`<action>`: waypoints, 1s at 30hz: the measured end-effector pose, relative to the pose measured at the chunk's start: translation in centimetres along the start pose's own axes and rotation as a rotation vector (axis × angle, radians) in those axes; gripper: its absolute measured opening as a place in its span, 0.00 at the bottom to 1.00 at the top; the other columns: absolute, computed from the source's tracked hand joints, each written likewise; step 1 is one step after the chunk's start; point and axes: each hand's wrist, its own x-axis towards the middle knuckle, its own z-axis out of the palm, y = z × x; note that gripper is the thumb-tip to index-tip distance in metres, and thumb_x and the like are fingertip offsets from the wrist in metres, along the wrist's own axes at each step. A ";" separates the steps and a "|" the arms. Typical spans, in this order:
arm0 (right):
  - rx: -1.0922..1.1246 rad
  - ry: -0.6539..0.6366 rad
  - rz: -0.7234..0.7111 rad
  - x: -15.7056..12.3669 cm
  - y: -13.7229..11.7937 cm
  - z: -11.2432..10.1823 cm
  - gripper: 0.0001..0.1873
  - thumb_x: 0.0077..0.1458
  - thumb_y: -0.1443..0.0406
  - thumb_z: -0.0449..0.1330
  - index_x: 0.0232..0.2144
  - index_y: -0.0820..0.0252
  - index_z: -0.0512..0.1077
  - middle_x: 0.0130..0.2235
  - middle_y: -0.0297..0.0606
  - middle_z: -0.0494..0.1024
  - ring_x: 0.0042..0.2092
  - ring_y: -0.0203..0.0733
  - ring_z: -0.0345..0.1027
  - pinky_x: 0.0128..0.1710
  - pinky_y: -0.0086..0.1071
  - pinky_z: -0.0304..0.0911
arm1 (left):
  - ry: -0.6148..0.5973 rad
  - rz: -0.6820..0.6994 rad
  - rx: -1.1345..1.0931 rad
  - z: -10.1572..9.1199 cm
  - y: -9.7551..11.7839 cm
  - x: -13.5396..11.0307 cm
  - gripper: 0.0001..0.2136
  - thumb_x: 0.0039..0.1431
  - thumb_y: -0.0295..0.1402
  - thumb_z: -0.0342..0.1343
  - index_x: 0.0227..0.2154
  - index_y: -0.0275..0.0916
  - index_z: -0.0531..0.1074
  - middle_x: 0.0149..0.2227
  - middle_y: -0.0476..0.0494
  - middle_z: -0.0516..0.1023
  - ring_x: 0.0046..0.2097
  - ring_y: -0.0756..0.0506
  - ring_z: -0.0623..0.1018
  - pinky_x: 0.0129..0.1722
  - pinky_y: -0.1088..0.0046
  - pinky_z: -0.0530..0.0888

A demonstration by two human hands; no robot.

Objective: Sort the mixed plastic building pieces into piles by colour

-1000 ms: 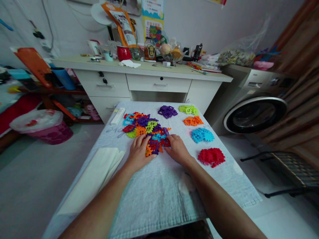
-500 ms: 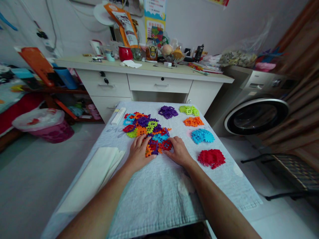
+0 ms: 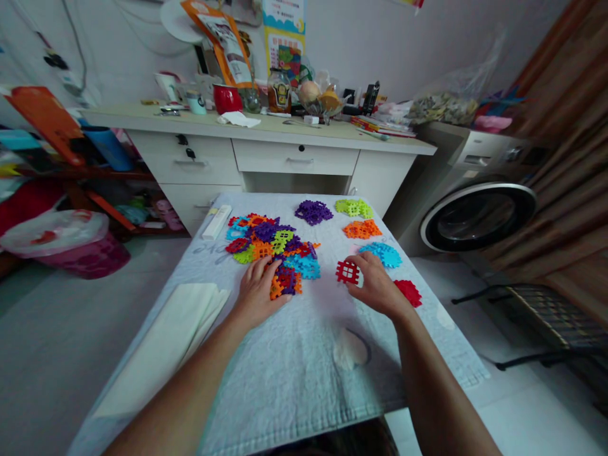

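Observation:
Between the thumb and fingers of my right hand (image 3: 373,285) is a red waffle block (image 3: 348,272), a square toothed plastic piece with a window-like centre, held above the cloth. My left hand (image 3: 256,286) lies against the near left edge of a mixed-colour heap of waffle blocks (image 3: 282,235), its fingers stretched over the pieces. On the right stand sorted piles: purple (image 3: 313,212), lime green (image 3: 354,208), orange (image 3: 362,228) and blue (image 3: 381,254). A red pile (image 3: 409,293) is partly hidden behind my right hand.
A pale cloth (image 3: 304,367) covers the table. A white folded cloth (image 3: 166,348) and a white oblong box (image 3: 217,222) lie along its left side. Behind stands a cluttered desk (image 3: 294,159); a washing machine (image 3: 475,190) is at the right, a pink bin (image 3: 90,253) at the left.
My right hand has lifted a red waffle block from the mixed heap and moved right, towards the red pile. My left hand stays at the heap. The view has shifted slightly.

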 end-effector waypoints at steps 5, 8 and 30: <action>-0.120 0.012 0.104 -3.2 3.7 -2.7 0.23 0.49 0.65 0.60 0.50 0.58 0.72 0.48 0.46 0.70 0.51 0.52 0.63 0.54 0.47 0.60 | 0.003 0.000 0.018 0.1 -0.1 -0.1 0.35 0.52 0.45 0.61 0.62 0.43 0.57 0.64 0.35 0.57 0.65 0.31 0.59 0.64 0.47 0.58; -0.176 0.007 0.143 -4.7 4.5 -3.4 0.21 0.50 0.63 0.61 0.48 0.58 0.74 0.47 0.47 0.71 0.49 0.52 0.64 0.51 0.46 0.60 | -0.001 0.015 0.025 0.1 -0.1 -0.2 0.35 0.53 0.46 0.60 0.62 0.43 0.57 0.64 0.34 0.58 0.65 0.32 0.59 0.64 0.48 0.58; -0.214 0.047 0.426 -8.5 10.5 -3.8 0.27 0.54 0.56 0.58 0.52 0.67 0.72 0.42 0.50 0.76 0.43 0.50 0.70 0.48 0.42 0.63 | 0.000 0.025 0.020 0.2 -0.3 -0.1 0.34 0.53 0.46 0.60 0.61 0.42 0.58 0.64 0.33 0.58 0.64 0.31 0.59 0.64 0.47 0.58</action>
